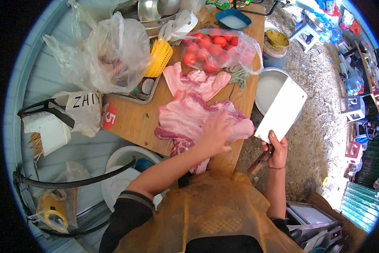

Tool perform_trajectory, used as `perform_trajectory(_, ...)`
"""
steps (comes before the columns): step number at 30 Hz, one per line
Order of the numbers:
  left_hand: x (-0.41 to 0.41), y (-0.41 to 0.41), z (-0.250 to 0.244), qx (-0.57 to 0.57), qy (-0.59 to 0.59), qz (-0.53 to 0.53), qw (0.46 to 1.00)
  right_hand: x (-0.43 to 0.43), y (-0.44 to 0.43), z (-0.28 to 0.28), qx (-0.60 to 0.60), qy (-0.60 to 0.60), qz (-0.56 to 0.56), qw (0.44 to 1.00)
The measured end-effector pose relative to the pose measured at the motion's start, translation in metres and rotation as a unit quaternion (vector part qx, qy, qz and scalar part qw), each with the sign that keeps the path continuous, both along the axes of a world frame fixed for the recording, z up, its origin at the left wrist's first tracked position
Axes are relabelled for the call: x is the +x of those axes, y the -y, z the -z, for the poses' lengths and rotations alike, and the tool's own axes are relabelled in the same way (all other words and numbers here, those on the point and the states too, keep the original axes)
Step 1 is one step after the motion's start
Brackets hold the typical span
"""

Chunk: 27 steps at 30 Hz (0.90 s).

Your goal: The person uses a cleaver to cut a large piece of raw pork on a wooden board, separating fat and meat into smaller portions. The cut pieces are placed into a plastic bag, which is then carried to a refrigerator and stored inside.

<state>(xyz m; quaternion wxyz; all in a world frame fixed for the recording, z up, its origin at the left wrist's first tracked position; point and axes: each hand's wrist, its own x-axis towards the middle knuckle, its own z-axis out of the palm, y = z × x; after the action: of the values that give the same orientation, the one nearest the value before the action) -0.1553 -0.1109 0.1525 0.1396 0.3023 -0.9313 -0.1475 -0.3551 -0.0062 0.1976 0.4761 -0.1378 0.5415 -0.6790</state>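
Observation:
My right hand (277,151) grips the dark wooden handle of a broad cleaver (281,109), off the right side of the wooden table. Its wide pale blade points up and away from me. My left hand (219,131), blurred, is over a large slab of raw pork (184,118) with its fingers spread. Whether the palm presses on the meat I cannot tell. Just beyond lies another piece of pork (197,80) with pale fat and skin, its near edge meeting the slab. Redder strips of flesh hang toward the table's near edge, partly hidden behind my left forearm.
Bagged tomatoes (208,49), a greenish cloth (238,76), a yellow plastic basket (159,58) and a clear plastic bag (120,53) stand farther back on the wooden table (132,121). A basin of whitish liquid (267,90) is beyond the right edge. A white bucket (113,167) stands lower left.

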Motion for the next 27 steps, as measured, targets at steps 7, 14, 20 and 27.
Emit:
perform_trajectory(7,-0.077,0.020,0.060,-0.066,0.083,-0.016,0.994,-0.002,-0.055,-0.011,0.042,-0.069,0.099,0.992)
perform_trajectory(14,-0.050,0.063,0.025,0.316,-0.041,-0.230,0.920,-0.005,-0.064,-0.008,0.001,-0.053,0.071,0.996)
perform_trajectory(20,0.132,0.035,0.002,0.526,-0.565,-0.191,0.606,-0.012,-0.027,-0.013,0.044,-0.075,-0.002,0.996)
perform_trajectory(27,0.220,-0.062,0.067,0.474,-0.730,-0.398,0.290,0.030,0.060,-0.019,0.041,-0.101,-0.262,0.959)
